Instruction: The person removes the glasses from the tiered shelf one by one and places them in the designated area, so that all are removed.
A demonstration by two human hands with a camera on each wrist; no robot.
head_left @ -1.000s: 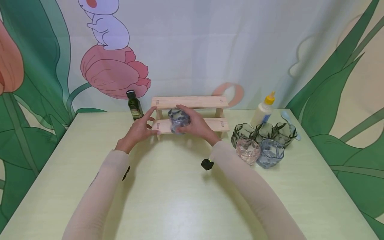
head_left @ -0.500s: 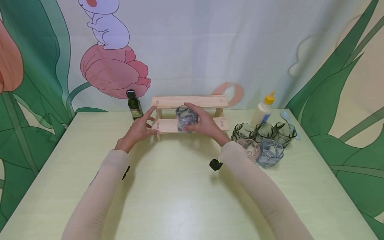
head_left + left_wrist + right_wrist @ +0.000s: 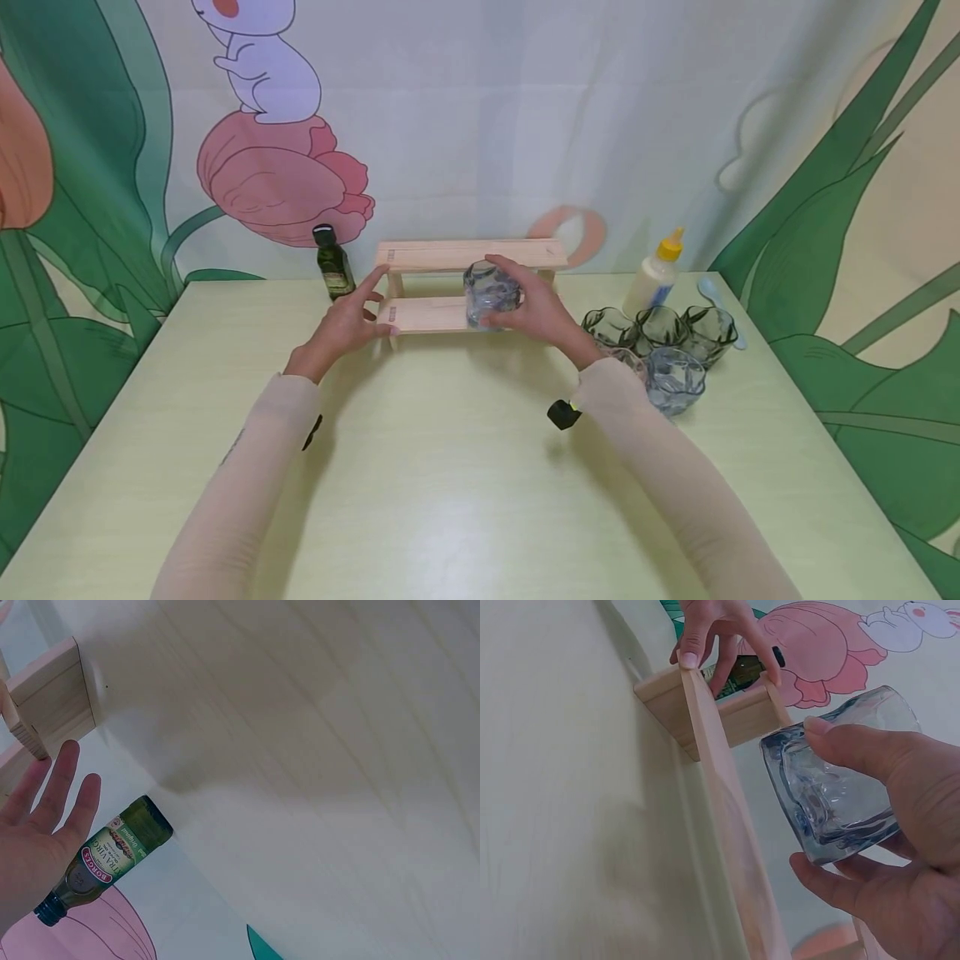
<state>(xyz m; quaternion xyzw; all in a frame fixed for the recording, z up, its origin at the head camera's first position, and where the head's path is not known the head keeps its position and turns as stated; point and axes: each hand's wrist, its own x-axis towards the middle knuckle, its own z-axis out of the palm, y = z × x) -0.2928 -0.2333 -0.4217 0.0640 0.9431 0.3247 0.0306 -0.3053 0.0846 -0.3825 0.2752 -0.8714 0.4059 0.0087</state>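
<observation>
A two-tier wooden stand [image 3: 423, 313] is at the back of the table. My left hand [image 3: 345, 325] holds its left end, thumb at the lower board and index finger at the upper one. In the left wrist view, several fingers [image 3: 64, 787] of that hand reach along the stand's end. My right hand [image 3: 538, 310] grips a bluish clear glass cup [image 3: 836, 784] between thumb and fingers. In the head view the cup is upright, overlapping the right half of the lower board. A small green oil bottle [image 3: 112, 855] stands just left of the stand, beside my left hand.
Right of the stand, several glass cups cluster: dark-tinted ones [image 3: 711, 329], a blue one [image 3: 675, 379] and a pinkish one partly hidden behind my right sleeve [image 3: 615, 387]. A yellow-capped squeeze bottle [image 3: 652, 279] and a pale blue spoon [image 3: 716, 296] stand and lie behind them.
My right hand has moved the blue glass cup rightward along the lower board, from left of its middle to the right half. My left hand has stayed at the stand's left end.
</observation>
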